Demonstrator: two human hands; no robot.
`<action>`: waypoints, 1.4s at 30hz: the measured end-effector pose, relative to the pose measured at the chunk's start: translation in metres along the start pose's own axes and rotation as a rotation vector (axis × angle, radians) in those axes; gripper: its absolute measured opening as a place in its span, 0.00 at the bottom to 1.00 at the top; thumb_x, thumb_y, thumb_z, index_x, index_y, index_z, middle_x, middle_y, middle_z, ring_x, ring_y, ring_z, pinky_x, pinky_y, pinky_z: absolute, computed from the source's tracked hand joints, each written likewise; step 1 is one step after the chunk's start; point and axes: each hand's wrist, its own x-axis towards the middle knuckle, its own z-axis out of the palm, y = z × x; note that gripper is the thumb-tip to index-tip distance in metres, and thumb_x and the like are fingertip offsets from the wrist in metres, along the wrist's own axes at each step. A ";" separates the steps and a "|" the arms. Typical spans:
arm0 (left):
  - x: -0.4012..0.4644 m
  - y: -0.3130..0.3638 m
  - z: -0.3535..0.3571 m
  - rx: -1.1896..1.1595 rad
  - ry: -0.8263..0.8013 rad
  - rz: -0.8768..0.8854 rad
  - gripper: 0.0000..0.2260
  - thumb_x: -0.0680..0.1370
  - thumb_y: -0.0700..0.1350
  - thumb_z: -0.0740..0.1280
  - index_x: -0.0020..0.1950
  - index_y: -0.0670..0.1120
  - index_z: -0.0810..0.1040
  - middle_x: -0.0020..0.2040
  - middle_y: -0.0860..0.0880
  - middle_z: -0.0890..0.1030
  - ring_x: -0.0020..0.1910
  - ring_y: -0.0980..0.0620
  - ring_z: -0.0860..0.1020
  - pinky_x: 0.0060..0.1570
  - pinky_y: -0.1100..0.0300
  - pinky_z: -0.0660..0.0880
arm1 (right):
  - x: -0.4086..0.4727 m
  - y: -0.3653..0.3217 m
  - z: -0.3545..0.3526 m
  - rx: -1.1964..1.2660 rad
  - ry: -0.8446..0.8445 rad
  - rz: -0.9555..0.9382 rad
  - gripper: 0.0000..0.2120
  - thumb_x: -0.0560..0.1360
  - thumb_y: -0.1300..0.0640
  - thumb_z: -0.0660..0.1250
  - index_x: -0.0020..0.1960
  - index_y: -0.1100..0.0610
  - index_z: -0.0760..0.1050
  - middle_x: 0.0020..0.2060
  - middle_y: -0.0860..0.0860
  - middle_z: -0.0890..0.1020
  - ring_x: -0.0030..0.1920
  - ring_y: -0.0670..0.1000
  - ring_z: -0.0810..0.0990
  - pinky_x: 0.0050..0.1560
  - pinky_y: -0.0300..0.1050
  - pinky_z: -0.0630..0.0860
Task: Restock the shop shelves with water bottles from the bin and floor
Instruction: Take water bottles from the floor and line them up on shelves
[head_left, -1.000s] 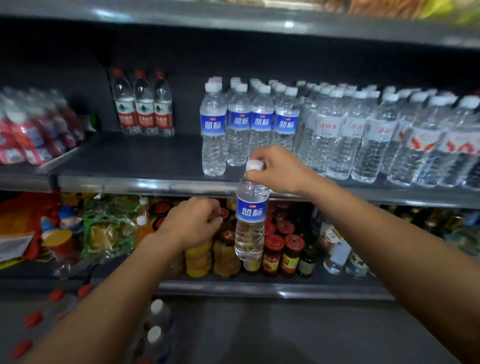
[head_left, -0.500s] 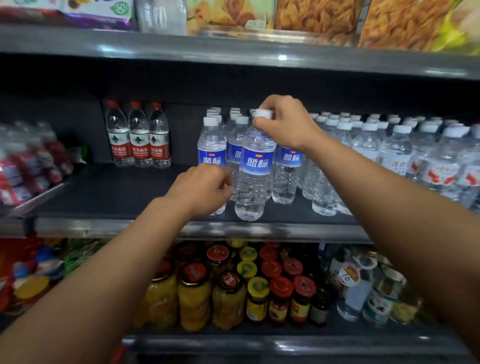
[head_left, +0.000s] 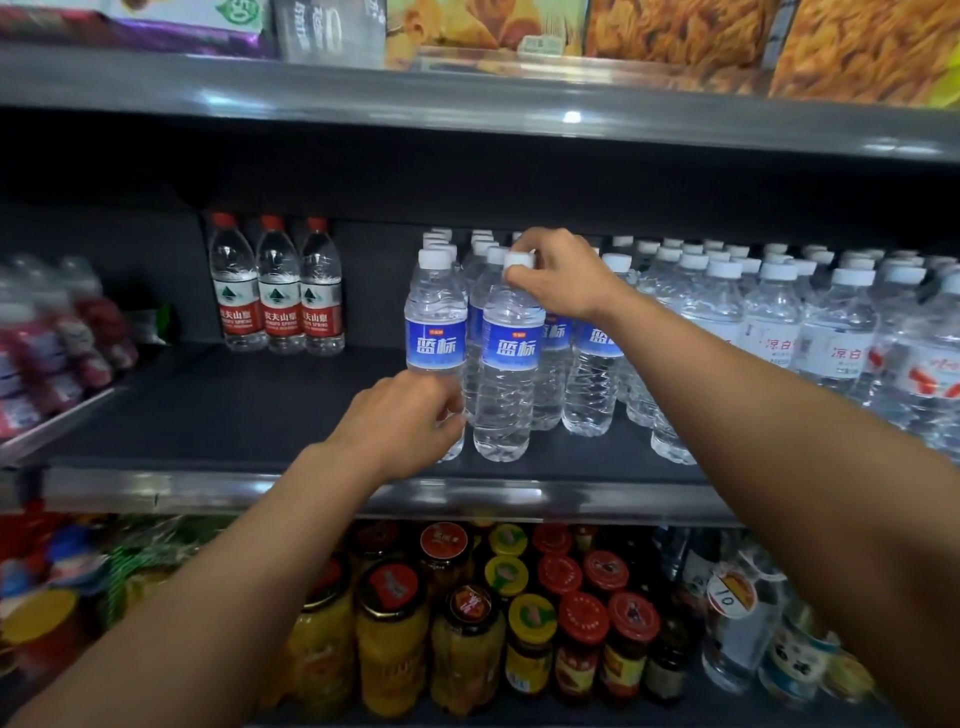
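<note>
**Clerk:** On the middle shelf (head_left: 218, 415), far left: blurred red-labelled packs (head_left: 57, 343), angled on a side rack. Next, three red-capped spring water bottles (head_left: 278, 288), upright against the back wall, with bare shelf in front of them.

**Checker:** And the blue-label stock?

**Clerk:** Centre. Front-left blue-label bottle (head_left: 435, 332) stands at the shelf's front. Left hand (head_left: 400, 423), forearm reaching up from below, has its fingers curled at that bottle's lower body. Whether they grip or only touch, I cannot tell. Likely purpose: steadying it while its neighbour goes in.

**Checker:** The neighbour?

**Clerk:** Blue-label water bottle (head_left: 506, 374), the item being stocked, upright, base on the shelf just beside the first, in front of the blue-label rows. Right hand (head_left: 558, 280) comes over from the right and pinches its white cap (head_left: 519, 260) with fingertips. A top hold suits lowering it into a tight gap.

**Checker:** Further right?

**Clerk:** Massed white-capped bottles with pale labels (head_left: 779, 322), rows running to the back. Below: jars with red and yellow lids (head_left: 519, 613).

**Checker:** Status?

**Clerk:** Placement looks nearly complete; release pending.
</note>
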 end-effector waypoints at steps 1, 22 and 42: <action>0.000 0.000 0.000 -0.002 0.000 -0.002 0.08 0.78 0.53 0.63 0.53 0.52 0.77 0.50 0.52 0.79 0.49 0.48 0.78 0.47 0.53 0.75 | 0.002 0.000 0.001 0.002 -0.008 -0.001 0.07 0.72 0.54 0.67 0.48 0.55 0.77 0.32 0.47 0.76 0.32 0.43 0.73 0.29 0.36 0.67; -0.035 0.008 -0.011 0.029 0.006 -0.007 0.09 0.79 0.52 0.62 0.55 0.51 0.77 0.52 0.51 0.79 0.51 0.47 0.77 0.47 0.53 0.73 | -0.053 -0.016 -0.006 0.064 -0.010 0.022 0.22 0.76 0.50 0.66 0.66 0.56 0.64 0.34 0.50 0.71 0.33 0.48 0.71 0.33 0.44 0.67; -0.234 -0.032 0.100 0.048 -0.378 -0.190 0.06 0.78 0.52 0.62 0.49 0.51 0.73 0.54 0.46 0.78 0.54 0.42 0.77 0.42 0.55 0.69 | -0.278 -0.054 0.168 0.151 -0.517 0.012 0.17 0.74 0.53 0.67 0.61 0.56 0.69 0.36 0.50 0.75 0.42 0.55 0.77 0.39 0.45 0.69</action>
